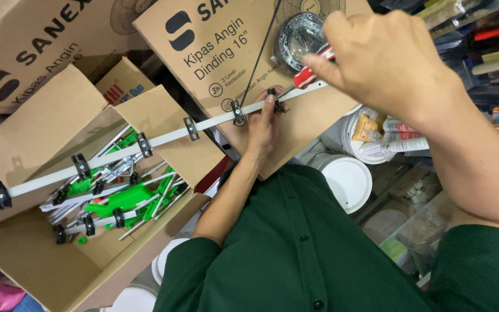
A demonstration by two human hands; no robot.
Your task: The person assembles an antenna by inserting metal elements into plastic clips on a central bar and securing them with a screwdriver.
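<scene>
The left hand [263, 124] is clamping the white rail [145, 141] beside a black clip [273, 99] over the open box [41, 173], while the right hand [385, 55], closed on the red screwdriver [313, 72], is driving it; keeping the rail steady and the tip seated squarely is advisable.

The rail [145, 141] spans the open box [24, 254], the buckets [347, 179] to its right

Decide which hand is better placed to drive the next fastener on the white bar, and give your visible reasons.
Probably the right hand: it already grips the red-handled screwdriver, tip at the white bar. The left hand is occupied holding the bar by a black clip.
</scene>
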